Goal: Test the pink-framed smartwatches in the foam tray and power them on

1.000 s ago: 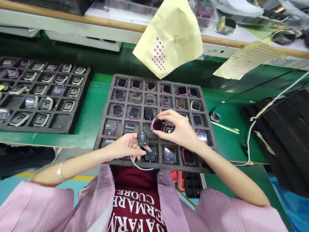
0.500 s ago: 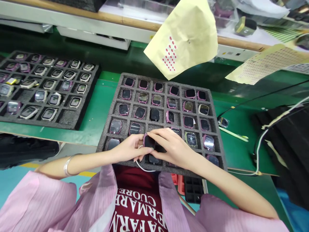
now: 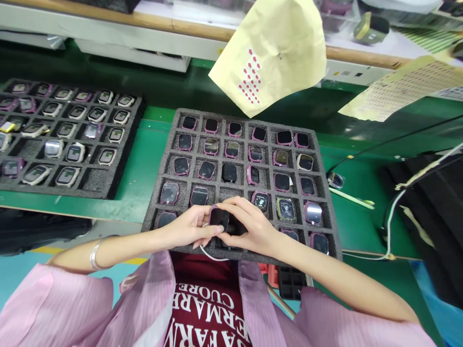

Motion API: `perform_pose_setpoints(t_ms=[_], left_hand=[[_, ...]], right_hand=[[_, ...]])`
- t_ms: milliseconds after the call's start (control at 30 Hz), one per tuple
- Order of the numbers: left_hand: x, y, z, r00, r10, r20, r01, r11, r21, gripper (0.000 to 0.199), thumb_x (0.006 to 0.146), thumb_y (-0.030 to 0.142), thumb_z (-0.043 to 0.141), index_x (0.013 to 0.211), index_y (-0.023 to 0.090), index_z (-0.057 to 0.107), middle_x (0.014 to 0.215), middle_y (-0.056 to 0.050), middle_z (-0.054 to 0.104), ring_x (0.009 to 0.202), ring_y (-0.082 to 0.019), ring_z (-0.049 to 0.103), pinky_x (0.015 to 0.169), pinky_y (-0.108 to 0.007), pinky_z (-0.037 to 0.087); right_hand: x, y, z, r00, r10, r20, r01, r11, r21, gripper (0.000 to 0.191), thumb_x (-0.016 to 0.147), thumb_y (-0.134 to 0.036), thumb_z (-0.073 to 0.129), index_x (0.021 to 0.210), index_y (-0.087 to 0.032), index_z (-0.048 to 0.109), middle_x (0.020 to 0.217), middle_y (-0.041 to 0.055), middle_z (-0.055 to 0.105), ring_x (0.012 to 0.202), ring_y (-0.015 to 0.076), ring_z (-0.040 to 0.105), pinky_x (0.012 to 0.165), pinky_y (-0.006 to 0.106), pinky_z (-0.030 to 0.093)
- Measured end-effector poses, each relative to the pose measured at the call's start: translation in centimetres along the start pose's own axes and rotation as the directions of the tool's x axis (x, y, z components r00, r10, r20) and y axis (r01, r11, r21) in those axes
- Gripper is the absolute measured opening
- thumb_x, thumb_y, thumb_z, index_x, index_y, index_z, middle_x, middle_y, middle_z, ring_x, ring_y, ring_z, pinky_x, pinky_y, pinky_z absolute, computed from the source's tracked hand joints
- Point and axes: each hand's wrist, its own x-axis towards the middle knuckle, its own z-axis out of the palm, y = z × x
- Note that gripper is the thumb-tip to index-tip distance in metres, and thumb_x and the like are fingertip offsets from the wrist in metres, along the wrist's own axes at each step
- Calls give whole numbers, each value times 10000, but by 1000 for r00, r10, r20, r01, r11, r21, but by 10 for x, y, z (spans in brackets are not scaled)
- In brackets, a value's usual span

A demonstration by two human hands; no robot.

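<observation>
Between my hands, over the front part of a grey foam tray (image 3: 164,159), is a smartwatch (image 3: 219,218) with a dark screen and a purple case. My left hand (image 3: 198,224) grips its left side, thumb along the lower edge. The fingers of my right hand (image 3: 249,225) close on its top and right side. A white cable (image 3: 213,257) hangs in a loop below my left fingers; its end is hidden. Several watch bodies sit in the tray's compartments, among them a lit one (image 3: 261,201) just beyond my right hand.
On the left of the green bench (image 3: 144,159) lies a second foam tray (image 3: 112,180) of watches. A yellow paper sheet (image 3: 289,53) hangs from the shelf above. At the right are a pale green stick (image 3: 350,198), a white cord (image 3: 389,226) and stacked black foam (image 3: 430,212).
The view has shifted slightly. Both hands keep their hold on the watch, which has moved a little toward me, its screen now facing up more plainly.
</observation>
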Motion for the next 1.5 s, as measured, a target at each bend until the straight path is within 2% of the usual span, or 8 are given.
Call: perform_pose_setpoints(t_ms=[233, 533, 767, 1300, 1500], left_hand=[[1, -1, -1, 999, 1, 41, -1, 1000, 12, 337, 838, 439, 616, 944, 138, 508, 481, 78, 523, 330, -41, 410, 364, -159, 330], [0, -1, 0, 1000, -14, 26, 13, 999, 34, 348, 837, 422, 620, 987, 126, 517, 468, 78, 517, 327, -46, 409, 361, -159, 331], [-2, -7, 2, 1000, 5, 17, -6, 997, 79, 355, 858, 435, 590, 1020, 128, 517, 474, 78, 508, 331, -50, 399, 358, -162, 326], [-4, -13, 5, 998, 59, 5, -59, 988, 141, 370, 881, 344, 566, 1158, 110, 498, 486, 88, 499, 345, -53, 408, 352, -153, 346], [-6, -16, 5, 995, 96, 0, -94, 978, 187, 358, 887, 367, 561, 1144, 124, 508, 492, 87, 496, 362, -58, 422, 366, -158, 350]], right_hand=[[-2, 3, 1, 1000, 5, 12, -6, 1000, 20, 429, 816, -254, 633, 1220, -169, 516, 1017, 108, 614, 915, 230, 609, 781, 386, 542], [-1, 0, -2, 1000, 0, 12, -1, 1000, 17, 409, 838, -280, 636, 1215, -173, 519, 1014, 106, 624, 905, 229, 618, 770, 386, 542], [-2, -2, -2, 999, -47, 5, 48, 998, -44, 391, 839, -281, 647, 1174, -114, 535, 993, 130, 634, 902, 236, 610, 779, 398, 542], [-7, -1, 1, 995, -98, -14, 97, 994, -51, 390, 863, -292, 623, 1201, -135, 509, 998, 128, 624, 892, 233, 616, 735, 381, 550], [-6, 2, 0, 981, -192, -5, 190, 975, -115, 402, 864, -307, 640, 1198, -125, 512, 1007, 139, 638, 887, 236, 618, 748, 381, 547]])
